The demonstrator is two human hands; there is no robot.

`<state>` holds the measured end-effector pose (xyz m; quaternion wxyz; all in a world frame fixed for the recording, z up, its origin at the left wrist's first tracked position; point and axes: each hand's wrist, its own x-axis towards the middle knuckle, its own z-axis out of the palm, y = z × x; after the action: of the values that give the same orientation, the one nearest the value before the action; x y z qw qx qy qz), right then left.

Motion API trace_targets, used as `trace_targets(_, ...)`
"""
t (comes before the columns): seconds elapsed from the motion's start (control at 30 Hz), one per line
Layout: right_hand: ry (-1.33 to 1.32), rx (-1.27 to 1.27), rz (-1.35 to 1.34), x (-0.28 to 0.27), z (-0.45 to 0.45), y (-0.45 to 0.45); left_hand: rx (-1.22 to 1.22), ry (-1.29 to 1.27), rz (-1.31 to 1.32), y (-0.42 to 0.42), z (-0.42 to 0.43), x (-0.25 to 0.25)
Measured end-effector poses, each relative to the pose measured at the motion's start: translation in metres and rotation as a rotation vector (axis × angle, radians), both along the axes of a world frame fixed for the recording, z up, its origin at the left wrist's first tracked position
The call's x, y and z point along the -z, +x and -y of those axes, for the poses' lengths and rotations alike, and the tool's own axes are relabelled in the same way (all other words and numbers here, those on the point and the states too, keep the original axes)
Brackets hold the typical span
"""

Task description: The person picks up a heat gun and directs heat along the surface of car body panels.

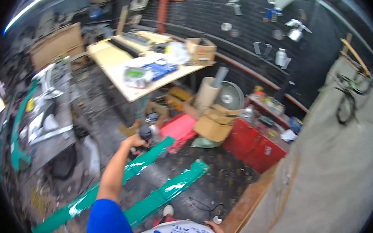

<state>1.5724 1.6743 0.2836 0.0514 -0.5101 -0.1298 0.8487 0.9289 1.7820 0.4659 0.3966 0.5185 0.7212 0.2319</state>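
Observation:
My left hand is stretched forward, its fingers wrapped round a blurred dark tool, which looks like a spray gun. Below it lies a long glossy green panel. A second green panel runs alongside, nearer my body. Low in the view, my right hand is close to my shirt, beside a small white object; its fingers are mostly hidden. A thin dark cable lies on the floor near that hand.
A wooden-topped table carries packages and a cardboard box. Red plastic, a brown carton and a red cabinet stand ahead. A grey cover hangs at right; parts crowd a bench at left.

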Motion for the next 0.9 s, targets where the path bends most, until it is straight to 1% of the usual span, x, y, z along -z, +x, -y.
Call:
trace_targets(0.03, 0.011, -0.039, 0.006, -0.005, -0.001, -0.003, -0.081, -0.105, 0.032, -0.001, 0.01, -0.002)
trace_targets(0.1, 0.09, 0.051, 0.022, -0.079, 0.013, -0.024, -0.101, 0.0, 0.027, 0.01, 0.036, -0.018)
trace_targets(0.13, 0.274, -0.075, 0.053, -0.07, 0.004, -0.023, -0.234, -0.161, -0.006, 0.01, 0.048, -0.024)
trace_targets(0.17, 0.176, -0.12, 0.13, -0.092, 0.002, -0.031, -0.36, -0.317, -0.036, 0.012, 0.056, -0.03)
trace_targets(0.23, 0.219, -0.132, 0.153, -0.12, 0.003, -0.042, -0.443, -0.307, -0.009, 0.031, 0.082, -0.061)
trace_targets(0.27, 0.217, -0.154, 0.143, -0.102, 0.0, -0.037, -0.478, -0.316, -0.015, 0.037, 0.094, -0.07)
trace_targets(0.33, 0.249, -0.233, -0.042, -0.063, -0.009, -0.027, -0.534, -0.324, -0.025, 0.041, 0.116, -0.083)
trace_targets(0.47, 0.273, -0.332, -0.031, -0.067, -0.008, -0.023, -0.61, -0.349, -0.075, 0.043, 0.156, -0.09)
trace_targets(0.53, 0.445, -0.308, -0.075, -0.065, -0.003, -0.02, -0.628, -0.36, -0.118, 0.043, 0.171, -0.091)
trace_targets(0.57, 0.445, -0.31, -0.084, -0.047, -0.003, -0.014, -0.634, -0.359, -0.125, 0.042, 0.175, -0.09)
trace_targets(0.63, 1.033, -0.432, -0.159, -0.003, -0.006, -0.002, -0.646, -0.352, -0.242, 0.043, 0.177, -0.087)
trace_targets(0.67, 0.837, -0.378, -0.146, -0.009, -0.006, 0.0, -0.678, -0.36, -0.162, 0.046, 0.176, -0.089)
trace_targets(0.7, 0.624, -0.319, -0.124, -0.011, -0.008, 0.0, -0.671, -0.354, -0.168, 0.046, 0.172, -0.085)
trace_targets(0.73, 0.424, -0.256, -0.095, -0.012, -0.009, -0.001, -0.699, -0.321, -0.121, 0.047, 0.165, -0.079)
trace_targets(0.77, 0.371, -0.217, -0.076, -0.015, -0.008, 0.001, -0.723, -0.287, -0.072, 0.045, 0.157, -0.076)
trace_targets(0.8, 0.352, -0.188, -0.065, -0.013, -0.008, 0.003, -0.728, -0.254, -0.075, 0.064, 0.148, -0.094)
trace_targets(0.87, 0.314, -0.125, -0.036, -0.01, -0.006, 0.009, -0.692, -0.195, -0.049, 0.058, 0.124, -0.077)
trace_targets(0.9, 0.302, -0.099, -0.026, -0.008, -0.006, 0.011, -0.671, -0.145, -0.019, 0.064, 0.113, -0.08)
